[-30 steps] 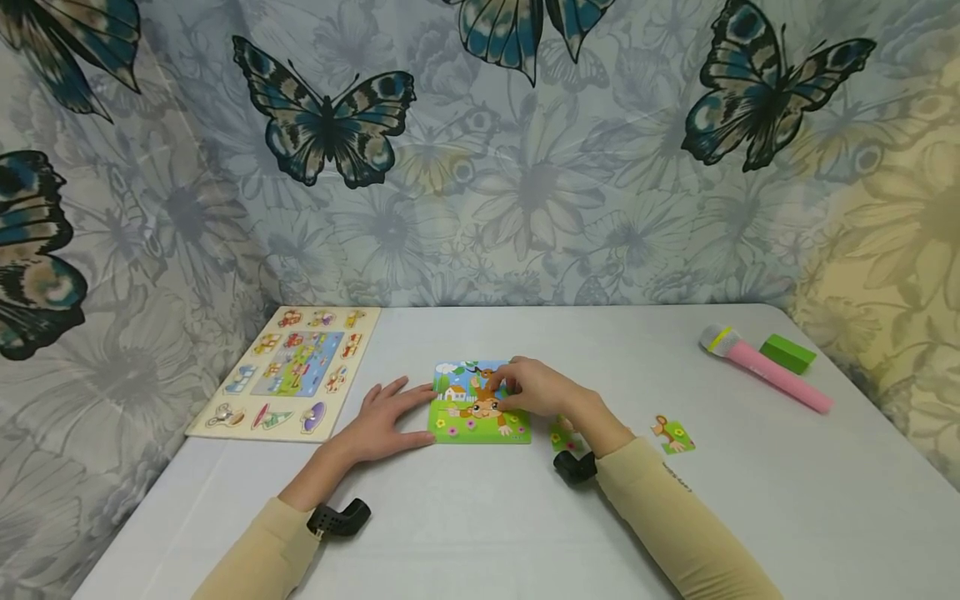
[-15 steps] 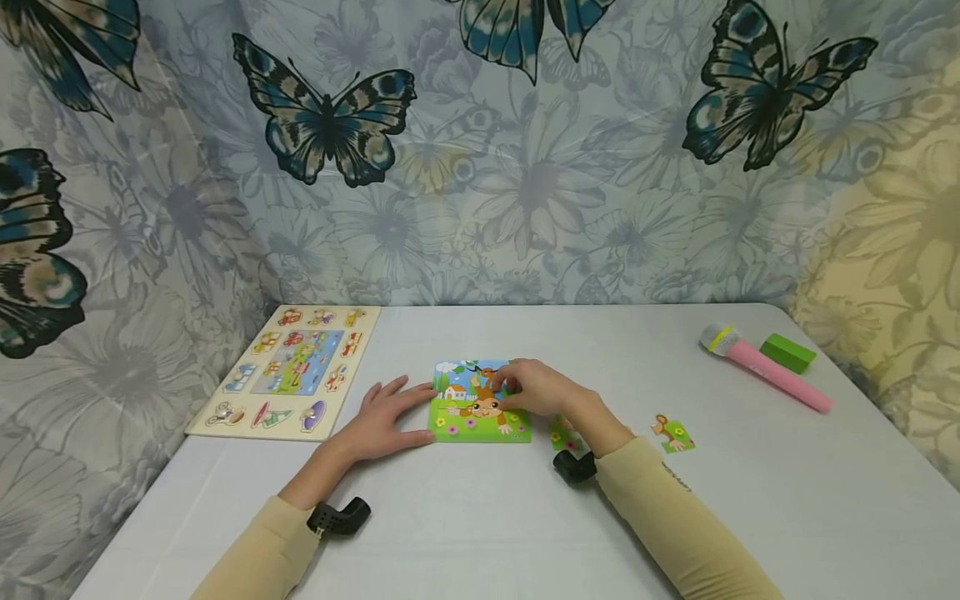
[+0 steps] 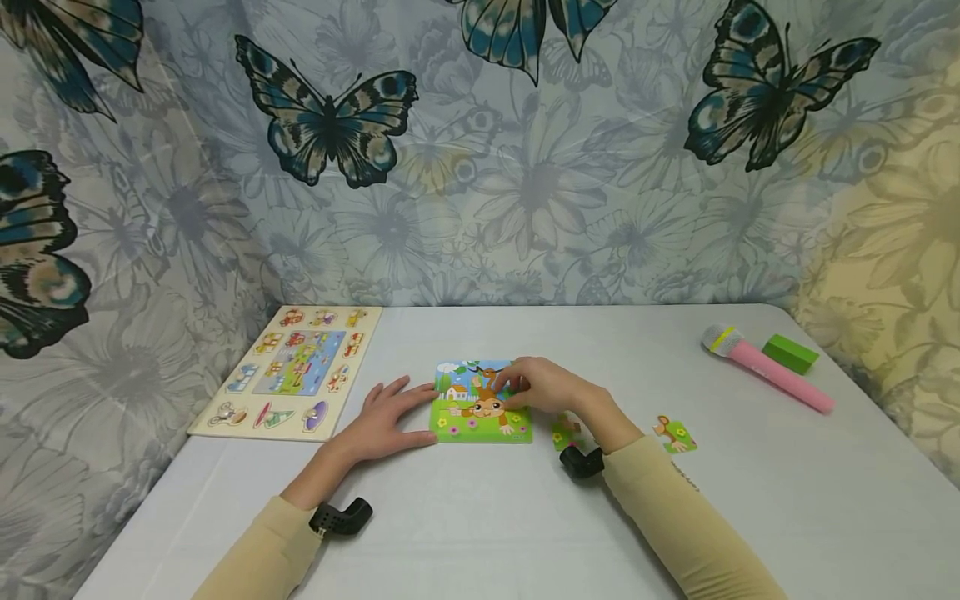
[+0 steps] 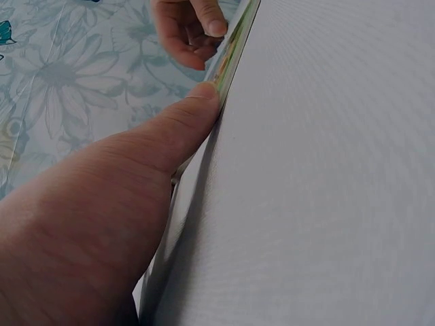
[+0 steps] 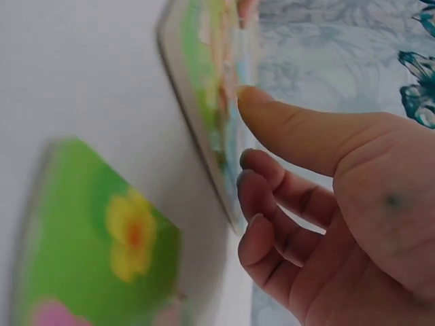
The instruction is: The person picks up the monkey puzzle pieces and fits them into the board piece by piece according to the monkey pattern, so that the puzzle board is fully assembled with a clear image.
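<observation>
The monkey puzzle [image 3: 467, 428], likely light and stiff, suits edge holds — left hand [image 3: 381, 425] spread wide beside it, grip unclear at the right hand [image 3: 547, 386].

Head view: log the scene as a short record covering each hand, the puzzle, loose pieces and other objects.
monkey puzzle: flat on the white table
left hand: thumb touching the puzzle's left edge, fingers spread
right hand: fingers at the puzzle's right side; whether they hold a piece is unclear
near loose piece: beside the puzzle's right edge, partly hidden
far loose piece: farther right
picture board: left side
pink microphone: right side
green block: just beyond the microphone
</observation>
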The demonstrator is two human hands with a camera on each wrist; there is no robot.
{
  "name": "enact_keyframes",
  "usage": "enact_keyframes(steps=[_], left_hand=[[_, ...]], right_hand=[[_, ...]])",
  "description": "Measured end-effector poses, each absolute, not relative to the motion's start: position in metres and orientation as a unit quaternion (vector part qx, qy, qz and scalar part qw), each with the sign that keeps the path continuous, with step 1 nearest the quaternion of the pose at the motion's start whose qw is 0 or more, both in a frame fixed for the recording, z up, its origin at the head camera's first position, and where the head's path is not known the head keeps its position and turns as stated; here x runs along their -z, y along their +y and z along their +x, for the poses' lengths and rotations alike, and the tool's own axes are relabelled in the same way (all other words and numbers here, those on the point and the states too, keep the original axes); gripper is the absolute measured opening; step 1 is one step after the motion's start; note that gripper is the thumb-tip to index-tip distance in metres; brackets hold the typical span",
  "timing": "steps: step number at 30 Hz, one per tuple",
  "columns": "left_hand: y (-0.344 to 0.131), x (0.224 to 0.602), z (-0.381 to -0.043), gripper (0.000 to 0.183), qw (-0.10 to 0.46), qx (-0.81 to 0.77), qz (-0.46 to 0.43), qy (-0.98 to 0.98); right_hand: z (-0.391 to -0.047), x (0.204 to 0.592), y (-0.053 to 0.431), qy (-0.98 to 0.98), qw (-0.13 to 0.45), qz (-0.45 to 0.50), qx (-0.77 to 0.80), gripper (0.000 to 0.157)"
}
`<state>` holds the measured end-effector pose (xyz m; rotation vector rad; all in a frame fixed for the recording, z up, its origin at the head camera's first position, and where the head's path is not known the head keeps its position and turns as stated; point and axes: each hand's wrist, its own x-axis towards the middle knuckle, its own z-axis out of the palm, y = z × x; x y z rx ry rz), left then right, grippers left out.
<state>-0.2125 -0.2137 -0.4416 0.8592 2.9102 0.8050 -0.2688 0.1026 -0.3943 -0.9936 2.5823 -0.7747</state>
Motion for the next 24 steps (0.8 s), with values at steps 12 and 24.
enact_keyframes(steps=[12, 24], left_hand=[[-0.21, 0.447, -0.213, 0.067, -0.002, -0.254, 0.275, 0.927], [-0.214, 0.446, -0.214, 0.07, -0.004, -0.245, 0.272, 0.931]], right_hand=[[-0.27, 0.382, 0.134, 0.883, 0.114, -0.332, 0.31, 0.031], [-0.26, 0.381, 0.17, 0.88, 0.104, -0.313, 0.342, 0.037]])
